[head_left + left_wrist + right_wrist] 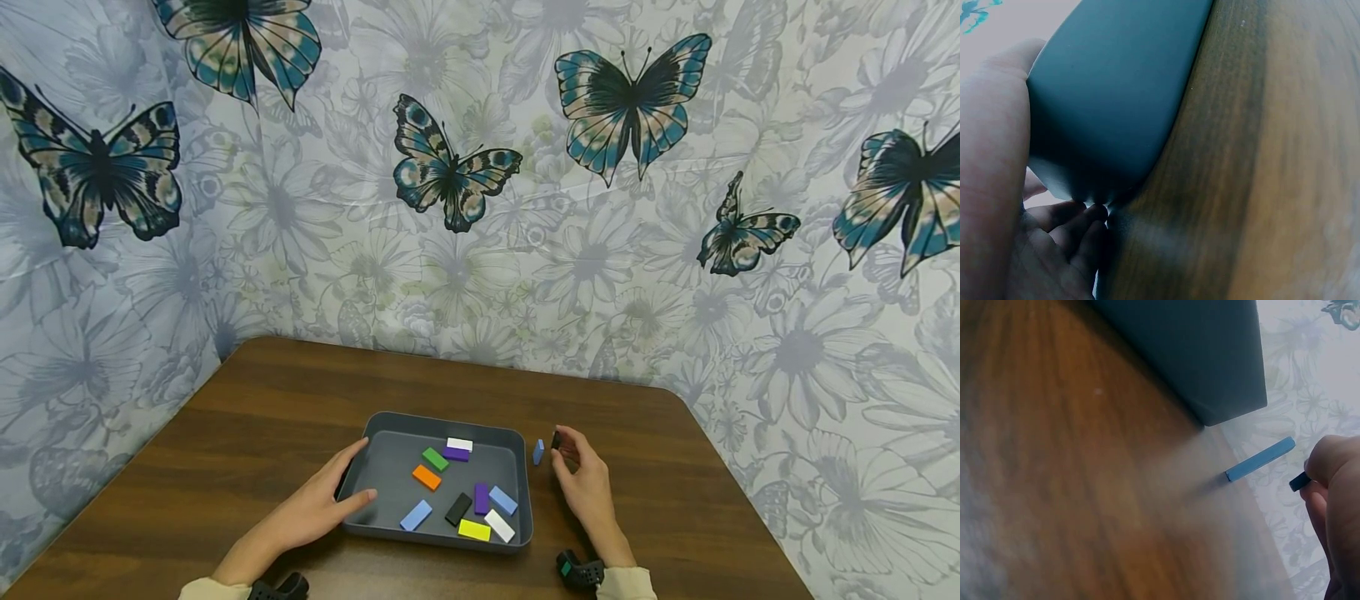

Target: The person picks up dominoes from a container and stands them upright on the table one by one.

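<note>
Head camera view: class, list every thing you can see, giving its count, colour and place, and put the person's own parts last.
Table: one, dark brown wood, against the patterned wall.
Tray: one, grey, mid-table, between the hands.
Blocks in the tray: ten; white on purple at the back, green, orange, purple, light blue, black, light blue, yellow, white.
Light blue block: one, standing on the table right of the tray.
Black block: one, pinched in the right hand.
Wall covering: pale floral, with teal butterflies.
Wrist cameras: two, black, on the wrists.
Left hand: holds the tray's left edge.
Right hand: right of the tray.
</note>
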`<state>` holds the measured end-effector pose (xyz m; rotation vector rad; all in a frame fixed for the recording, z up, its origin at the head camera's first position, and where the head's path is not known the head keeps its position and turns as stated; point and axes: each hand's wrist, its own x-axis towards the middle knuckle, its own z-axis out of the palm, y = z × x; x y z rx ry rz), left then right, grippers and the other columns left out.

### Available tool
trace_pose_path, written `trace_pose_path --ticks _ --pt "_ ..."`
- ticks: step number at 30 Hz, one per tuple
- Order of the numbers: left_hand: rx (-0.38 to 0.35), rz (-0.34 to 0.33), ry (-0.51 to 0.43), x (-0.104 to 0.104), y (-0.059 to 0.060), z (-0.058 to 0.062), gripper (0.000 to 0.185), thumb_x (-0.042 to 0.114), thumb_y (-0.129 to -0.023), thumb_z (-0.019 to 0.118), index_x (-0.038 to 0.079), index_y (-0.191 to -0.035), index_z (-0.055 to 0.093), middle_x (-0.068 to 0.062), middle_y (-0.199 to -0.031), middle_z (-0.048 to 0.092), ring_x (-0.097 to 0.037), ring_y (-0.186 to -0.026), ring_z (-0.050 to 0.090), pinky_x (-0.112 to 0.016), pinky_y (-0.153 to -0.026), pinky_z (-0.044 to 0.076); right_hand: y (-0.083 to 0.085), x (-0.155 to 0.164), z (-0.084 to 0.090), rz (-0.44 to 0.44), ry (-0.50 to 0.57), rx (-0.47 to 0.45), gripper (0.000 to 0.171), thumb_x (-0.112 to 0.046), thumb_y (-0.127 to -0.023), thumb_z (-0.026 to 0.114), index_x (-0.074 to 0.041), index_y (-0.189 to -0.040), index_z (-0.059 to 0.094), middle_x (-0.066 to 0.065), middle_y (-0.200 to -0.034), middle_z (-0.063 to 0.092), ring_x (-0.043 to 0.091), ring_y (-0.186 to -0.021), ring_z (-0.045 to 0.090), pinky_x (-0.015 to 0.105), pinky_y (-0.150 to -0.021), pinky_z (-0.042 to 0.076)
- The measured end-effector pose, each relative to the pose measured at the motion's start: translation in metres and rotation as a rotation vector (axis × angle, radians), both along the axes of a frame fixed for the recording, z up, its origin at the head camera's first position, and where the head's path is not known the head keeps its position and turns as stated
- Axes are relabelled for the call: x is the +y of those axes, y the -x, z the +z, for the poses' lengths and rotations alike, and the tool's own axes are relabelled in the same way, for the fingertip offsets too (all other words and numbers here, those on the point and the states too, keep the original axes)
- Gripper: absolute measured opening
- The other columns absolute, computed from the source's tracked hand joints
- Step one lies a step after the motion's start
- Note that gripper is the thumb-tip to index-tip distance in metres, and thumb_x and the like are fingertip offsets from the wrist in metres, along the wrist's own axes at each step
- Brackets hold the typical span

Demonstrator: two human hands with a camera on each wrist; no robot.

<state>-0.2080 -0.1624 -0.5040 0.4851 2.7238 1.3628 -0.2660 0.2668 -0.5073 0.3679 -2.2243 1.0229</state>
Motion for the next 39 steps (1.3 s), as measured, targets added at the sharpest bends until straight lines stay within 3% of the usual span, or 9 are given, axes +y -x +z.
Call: trace_pose_path --ticks 6,22,29,39 --pt "0.005 0.003 0.004 0.0004 -0.0003 0.0002 0.088 0.049 -0.099 0.066 0.01 -0.164 0.022 -0.026 -0.166 0.025 -0.051 -0.149 0.03 -0.072 -0.111 0.032 0.0 0.0009 -0.0021 -0.003 -0.031 -0.036 0.041 0.011 -0.085 0.077 -0.001 -0.123 0.067 0.017 -0.11 0.075 0.031 -0.094 0.075 0.042 -0.082 0.061" --pt "-0.01 0.001 0.001 -0.0007 0.0006 -0.0002 0.089 0.05 -0.099 0.066 0.011 -0.165 0.021 -0.026 -0.167 0.024 -0.052 -0.15 0.029 -0.073 -0.111 0.032 -0.001 0.0012 -0.004 0.039 -0.019 -0.18 0.038 0.009 -0.088 0.075 0.004 -0.124 0.066 0.021 -0.111 0.074 0.033 -0.098 0.075 0.037 -0.084 0.061" --pt "-0.016 -0.002 0.0 -0.0008 0.0003 0.0 0.089 0.05 -0.099 0.066 0.012 -0.165 0.021 -0.026 -0.167 0.023 -0.052 -0.15 0.028 -0.073 -0.111 0.031 0.0003 0.0026 -0.008 0.039 -0.031 -0.191 0.037 0.009 -0.087 0.076 0.002 -0.123 0.067 0.02 -0.109 0.075 0.032 -0.096 0.075 0.033 -0.082 0.061" --pt "-0.014 -0.007 -0.004 -0.001 -0.0004 0.0015 0.088 0.049 -0.1 0.066 0.01 -0.165 0.02 -0.026 -0.167 0.022 -0.052 -0.15 0.027 -0.073 -0.111 0.031 -0.0006 0.0029 -0.0058 0.059 -0.047 -0.228 0.038 0.008 -0.089 0.075 0.003 -0.125 0.067 0.022 -0.112 0.074 0.034 -0.1 0.075 0.038 -0.085 0.061"
